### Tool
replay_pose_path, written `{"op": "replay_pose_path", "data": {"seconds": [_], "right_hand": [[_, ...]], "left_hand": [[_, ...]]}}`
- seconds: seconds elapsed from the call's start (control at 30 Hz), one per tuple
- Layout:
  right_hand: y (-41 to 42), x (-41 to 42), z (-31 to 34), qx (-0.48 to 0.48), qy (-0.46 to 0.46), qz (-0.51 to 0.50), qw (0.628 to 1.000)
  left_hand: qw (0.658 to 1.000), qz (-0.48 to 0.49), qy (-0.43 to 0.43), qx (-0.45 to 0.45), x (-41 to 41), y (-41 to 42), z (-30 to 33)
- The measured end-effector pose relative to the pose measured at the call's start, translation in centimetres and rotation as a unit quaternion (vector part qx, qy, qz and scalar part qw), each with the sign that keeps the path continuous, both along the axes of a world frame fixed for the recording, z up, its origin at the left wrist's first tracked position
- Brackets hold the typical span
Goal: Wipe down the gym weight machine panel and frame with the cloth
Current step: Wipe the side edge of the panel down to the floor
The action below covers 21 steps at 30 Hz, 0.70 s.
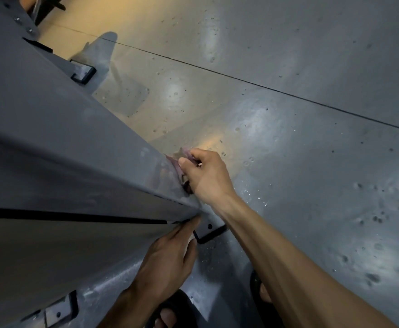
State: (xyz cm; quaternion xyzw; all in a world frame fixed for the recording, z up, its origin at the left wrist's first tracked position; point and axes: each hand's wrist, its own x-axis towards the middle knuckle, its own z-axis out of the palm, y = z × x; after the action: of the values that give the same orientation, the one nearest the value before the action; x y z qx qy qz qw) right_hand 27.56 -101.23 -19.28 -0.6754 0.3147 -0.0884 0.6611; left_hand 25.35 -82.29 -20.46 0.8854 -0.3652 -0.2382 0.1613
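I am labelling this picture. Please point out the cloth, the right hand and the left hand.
cloth (173, 162): head view, bunched fabric against panel edge.
right hand (205, 176): head view, back of hand.
left hand (167, 259): head view, back of hand.

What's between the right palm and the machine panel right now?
In the head view, only the bunched cloth: the right hand presses it against the grey panel near its lower corner.

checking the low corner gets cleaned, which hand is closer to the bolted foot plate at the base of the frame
Left. The left hand rests flat on the panel, fingertips just beside the foot plate. The right hand is farther up the frame edge, pressing the cloth against it.
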Motion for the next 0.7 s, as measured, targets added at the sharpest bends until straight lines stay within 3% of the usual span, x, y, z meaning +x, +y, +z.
{"op": "replay_pose_path", "data": {"seconds": [0.2, 0.4, 0.57, 0.7], "right_hand": [[0.2, -0.5, -2.3, -0.009, 0.109, 0.026, 0.994], [-0.2, -0.7, 1.2, 0.03, -0.02, 0.014, 0.999], [-0.2, -1.7, -0.7, 0.044, 0.076, 0.03, 0.996], [0.0, -1.6, 0.8, 0.068, 0.029, 0.012, 0.997]], "left_hand": [[1.0, 0.015, 0.002, -0.002, -0.1, 0.1, 0.1], [1.0, 0.019, 0.007, -0.009, -0.1, 0.1, 0.1], [1.0, 0.029, 0.008, -0.007, -0.1, 0.0, 0.2], [0.999, 0.038, 0.012, -0.017, -0.1, 0.3, 0.2]]}}
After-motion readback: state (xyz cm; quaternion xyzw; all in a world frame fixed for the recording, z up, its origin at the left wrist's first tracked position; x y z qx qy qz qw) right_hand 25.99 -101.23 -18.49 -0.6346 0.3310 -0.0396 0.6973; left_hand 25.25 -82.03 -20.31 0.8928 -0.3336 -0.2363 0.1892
